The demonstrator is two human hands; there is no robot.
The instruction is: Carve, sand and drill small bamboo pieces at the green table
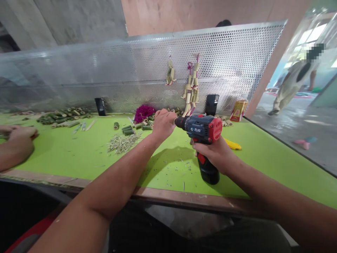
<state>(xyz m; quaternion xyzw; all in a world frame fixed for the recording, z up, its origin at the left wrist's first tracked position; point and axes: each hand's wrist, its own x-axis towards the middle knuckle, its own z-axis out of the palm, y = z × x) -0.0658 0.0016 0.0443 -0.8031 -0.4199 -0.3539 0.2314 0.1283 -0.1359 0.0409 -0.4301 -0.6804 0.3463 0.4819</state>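
Observation:
My right hand (213, 154) grips a cordless drill (201, 129) by its handle, the chuck pointing left above the green table. Just past the chuck, my left hand (163, 124) is closed around a short bamboo piece; only a small pale end shows beside the drill, and the rest is hidden by the fingers. The drill bit itself cannot be made out. Cut bamboo tubes (129, 130) lie left of my left hand, by a heap of purple string (144, 114). Pale shavings (122, 143) are piled in front of them.
Strung bamboo pieces (194, 86) hang on the perforated metal screen (147, 70). Phones (212, 104) lean against it, near a bottle (239, 109). A yellow tool (232, 144) lies behind my right wrist. At left are another person's hands (19, 135) and a bamboo pile (64, 116). Someone walks at right.

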